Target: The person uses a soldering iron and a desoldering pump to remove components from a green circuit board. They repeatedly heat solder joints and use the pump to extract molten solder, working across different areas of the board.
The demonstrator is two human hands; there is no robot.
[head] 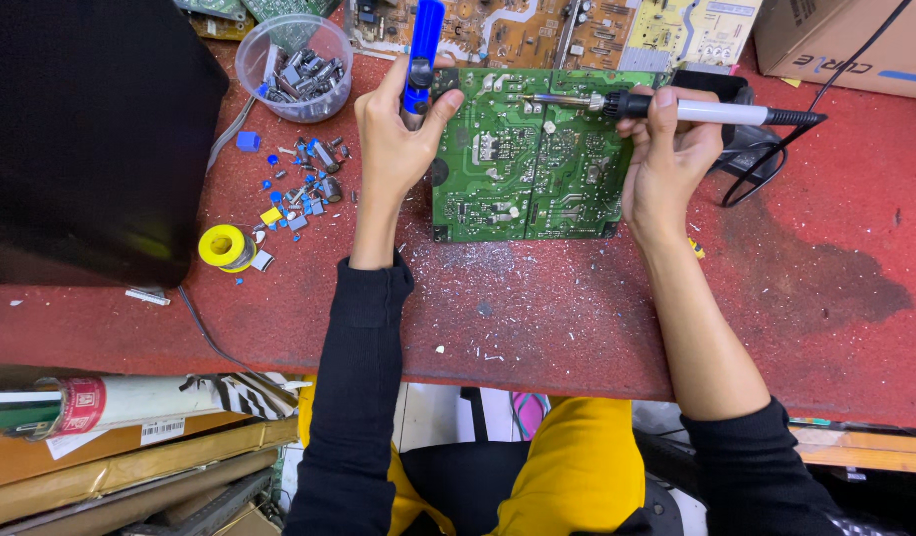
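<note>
A brown cardboard box (855, 40) sits at one o'clock, on the counter's far edge. At eight o'clock, a white barcode label (162, 430) sticks to stacked brown cardboard packages (101, 467).

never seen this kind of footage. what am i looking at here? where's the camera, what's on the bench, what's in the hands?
One picture, from a camera on the person's head, looking down at their own bare hands over a red bench. The left hand grips a blue pump-like tool. The right hand holds a soldering iron, tip over a green circuit board. To the left lie loose small components, a clear tub holding more, and a yellow spool.
</note>
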